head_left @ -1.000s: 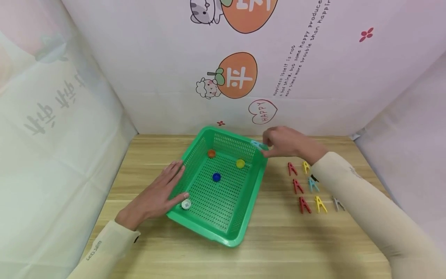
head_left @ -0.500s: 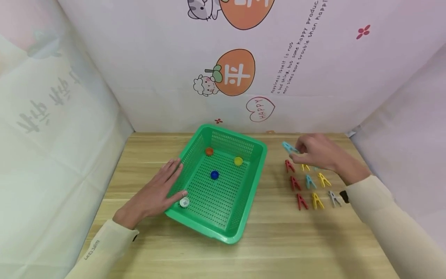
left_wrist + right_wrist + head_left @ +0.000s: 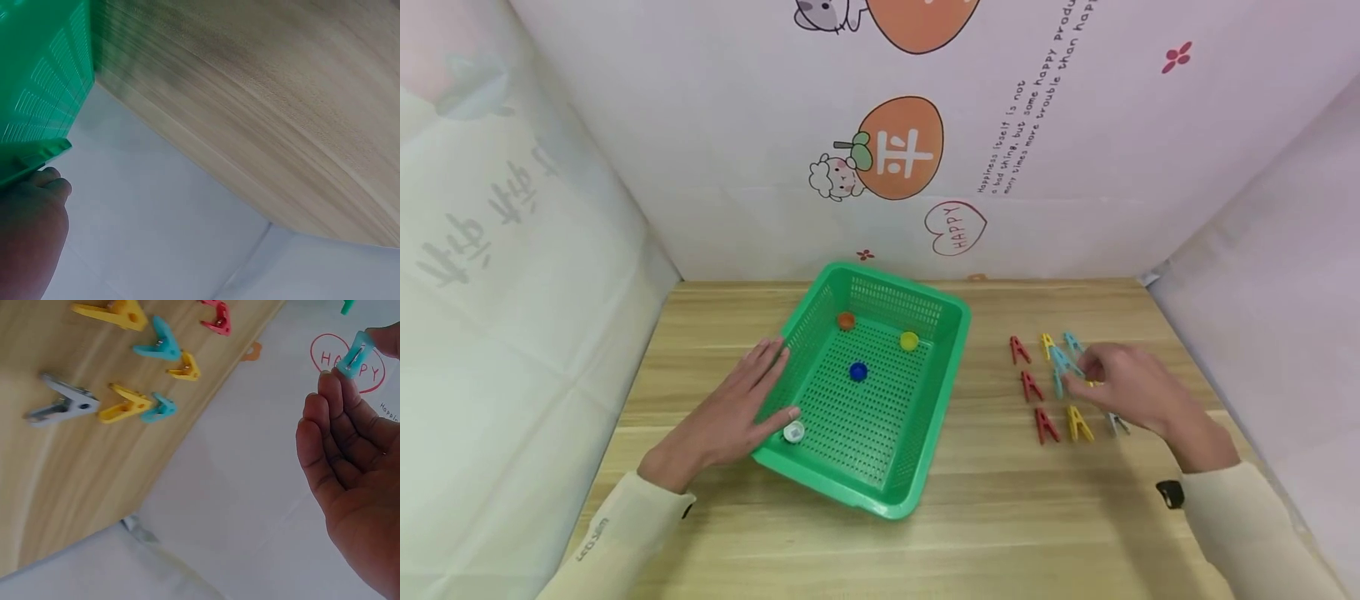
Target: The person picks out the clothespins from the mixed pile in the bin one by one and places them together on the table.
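My left hand (image 3: 726, 417) rests on the left rim of a green plastic basket (image 3: 938, 400), fingers fairly straight and thumb over the edge. In the left wrist view, part of that hand (image 3: 34, 219) shows beside the basket wall (image 3: 50, 81). My right hand (image 3: 1138, 392) pinches a light blue clothespin (image 3: 1063, 360) between thumb and fingers, above other clothespins on the table. The right wrist view shows this held clothespin (image 3: 356, 355) at the fingertips. Red clothespins (image 3: 1031, 386), yellow clothespins (image 3: 1078, 423) and a grey clothespin (image 3: 1117, 424) lie around, some partly hidden by the hand.
Inside the basket lie small round caps: an orange one (image 3: 846, 322), a yellow one (image 3: 909, 341), a blue one (image 3: 858, 372) and a white one (image 3: 793, 432). A printed sheet wall (image 3: 1060, 225) borders the wooden table (image 3: 985, 500) at the back.
My right hand has moved right and nearer from the basket's far right corner, carrying the light blue clothespin over the clothespin group. My left hand stays on the rim.
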{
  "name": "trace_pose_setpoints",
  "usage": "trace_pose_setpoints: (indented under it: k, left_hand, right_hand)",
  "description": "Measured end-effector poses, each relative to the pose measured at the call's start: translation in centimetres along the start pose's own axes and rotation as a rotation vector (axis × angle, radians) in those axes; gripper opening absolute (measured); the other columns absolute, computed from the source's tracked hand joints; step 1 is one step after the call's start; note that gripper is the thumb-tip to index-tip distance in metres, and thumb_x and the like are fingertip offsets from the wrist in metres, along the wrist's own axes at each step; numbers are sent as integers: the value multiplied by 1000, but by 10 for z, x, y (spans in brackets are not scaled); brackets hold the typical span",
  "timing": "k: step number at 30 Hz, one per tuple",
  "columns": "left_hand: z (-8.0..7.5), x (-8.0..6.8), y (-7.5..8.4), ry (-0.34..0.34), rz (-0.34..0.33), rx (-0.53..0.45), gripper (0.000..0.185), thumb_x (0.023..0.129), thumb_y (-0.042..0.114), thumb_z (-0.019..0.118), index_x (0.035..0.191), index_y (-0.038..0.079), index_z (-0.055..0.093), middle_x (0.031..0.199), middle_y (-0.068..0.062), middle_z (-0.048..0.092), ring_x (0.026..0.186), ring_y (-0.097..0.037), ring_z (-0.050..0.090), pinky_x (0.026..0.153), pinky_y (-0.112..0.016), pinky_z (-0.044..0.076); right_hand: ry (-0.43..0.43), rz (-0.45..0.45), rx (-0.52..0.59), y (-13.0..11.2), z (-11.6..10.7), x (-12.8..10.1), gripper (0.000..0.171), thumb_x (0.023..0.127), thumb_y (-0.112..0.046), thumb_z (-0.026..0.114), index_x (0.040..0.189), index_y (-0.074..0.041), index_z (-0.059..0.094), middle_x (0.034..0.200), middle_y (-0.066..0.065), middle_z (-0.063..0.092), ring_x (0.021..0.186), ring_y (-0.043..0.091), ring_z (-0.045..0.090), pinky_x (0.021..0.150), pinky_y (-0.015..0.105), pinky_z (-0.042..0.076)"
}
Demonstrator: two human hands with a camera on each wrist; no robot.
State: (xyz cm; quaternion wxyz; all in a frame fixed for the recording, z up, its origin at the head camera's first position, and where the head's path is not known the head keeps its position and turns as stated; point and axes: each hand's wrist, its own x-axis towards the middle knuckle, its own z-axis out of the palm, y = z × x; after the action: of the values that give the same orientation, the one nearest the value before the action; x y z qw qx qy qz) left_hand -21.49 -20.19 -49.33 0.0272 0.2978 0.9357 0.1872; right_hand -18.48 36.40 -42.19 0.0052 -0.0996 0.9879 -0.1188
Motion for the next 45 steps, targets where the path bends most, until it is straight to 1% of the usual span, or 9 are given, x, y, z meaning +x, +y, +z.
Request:
trace_pose_setpoints:
  k: [4, 10, 15, 21, 25, 28, 32, 38, 45]
  left_hand:
    - [0, 0, 0, 0, 0, -1, 90, 111, 54, 55, 175, 6, 14, 185, -13, 4, 172, -37, 2, 137, -61, 17]
    - [-1, -1, -1, 0, 2, -5, 89, 112, 53, 55, 175, 5, 14, 185, -12, 4, 172, -38, 3, 137, -61, 16]
    - [-2, -3, -2, -2, -1, -13, 89, 112, 54, 55, 175, 6, 14, 185, -12, 3, 172, -38, 3, 137, -62, 17]
    - [-2, -5, -3, 16, -2, -7, 89, 112, 54, 55, 175, 6, 14, 185, -13, 5, 172, -38, 4, 137, -60, 17]
    - [-3, -6, -4, 15, 0, -8, 89, 112, 53, 55, 175, 6, 14, 185, -15, 6, 172, -39, 4, 137, -61, 17]
    - [-4, -7, -4, -3, -9, -14, 90, 112, 54, 55, 176, 7, 12, 185, -13, 3, 172, -38, 2, 137, -61, 16]
    - [-5, -8, -5, -21, -27, -19, 92, 111, 55, 55, 176, 8, 10, 186, -10, 0, 172, -36, 0, 138, -59, 14]
    - [-5, -9, -6, -26, -34, -23, 93, 111, 55, 56, 176, 8, 10, 186, -11, 0, 172, -36, -1, 138, -61, 15]
    - [-4, -11, -5, -10, -28, -24, 91, 111, 54, 55, 176, 8, 11, 186, -11, 2, 172, -37, 0, 136, -63, 17]
  right_hand:
    - [27, 35, 21, 2, 12, -21, 33, 96, -37, 78, 94, -4, 76, 86, 2, 74, 69, 11, 59, 61, 28, 51]
    - [48, 54, 50, 1, 35, -46, 31, 94, -34, 82, 92, -4, 76, 81, -2, 71, 66, 8, 55, 56, 24, 47]
    - [60, 75, 79, -1, 53, -63, 28, 94, -32, 83, 89, -6, 74, 78, -3, 69, 67, 7, 55, 58, 24, 49]
    - [43, 102, 95, -5, 78, -81, 27, 94, -33, 85, 87, -9, 74, 77, -6, 65, 68, 5, 54, 59, 25, 49]
    - [34, 115, 89, -8, 90, -89, 26, 93, -32, 85, 84, -12, 72, 74, -7, 64, 66, 5, 52, 58, 24, 48]
    - [37, 124, 86, -10, 97, -93, 24, 92, -31, 86, 82, -13, 72, 72, -7, 62, 64, 5, 51, 57, 23, 47]
    - [25, 141, 89, -13, 105, -94, 28, 92, -34, 85, 79, -15, 69, 70, -7, 59, 64, 7, 49, 56, 24, 43]
    - [-4, 164, 74, -13, 117, -98, 33, 92, -36, 85, 75, -19, 63, 68, -8, 54, 62, 8, 46, 55, 24, 38]
    - [29, 144, 49, -15, 122, -98, 34, 91, -35, 84, 72, -19, 61, 66, -8, 53, 61, 7, 44, 54, 23, 37]
